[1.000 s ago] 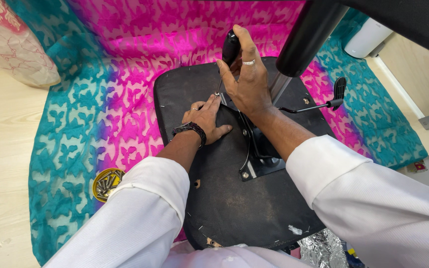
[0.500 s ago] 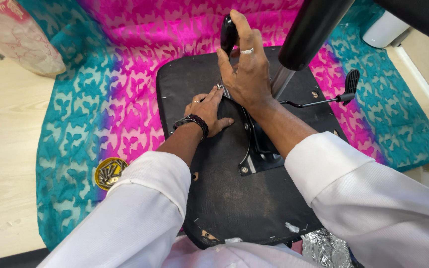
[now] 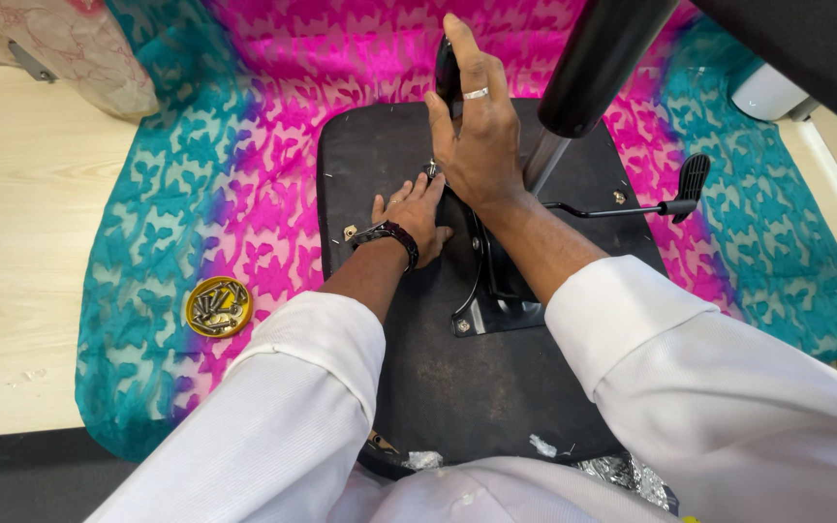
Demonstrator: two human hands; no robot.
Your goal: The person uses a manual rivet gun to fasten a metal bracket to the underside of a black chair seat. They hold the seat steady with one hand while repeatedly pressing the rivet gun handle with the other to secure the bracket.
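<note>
Pink-and-teal cloth [image 3: 196,194] covers the floor, bearing an upturned seat [image 3: 496,407]. Right hand [image 3: 481,145] wraps a black handle [image 3: 446,73] at twelve o'clock; left hand [image 3: 418,215] lies flat, fingers spread, beside the metal plate [image 3: 496,315]. Screw tin [image 3: 217,306] at nine.

Both arms are extended forward from the lower edge of the view, each covered to the forearm by a white sleeve. The left hand [image 3: 417,218] is laid flat, palm down, with the fingers [image 3: 409,194] spread slightly and pointed away from the body; a dark band is worn at its wrist. The right hand [image 3: 477,136] is held higher and further forward, just beyond the left fingertips, its back turned up. Its fingers [image 3: 464,48] are stretched forward and curled downward around something dark, while the thumb is pressed down near the left fingertips. A silver ring is worn on one right finger. The right forearm is bare below the cuff.
</note>
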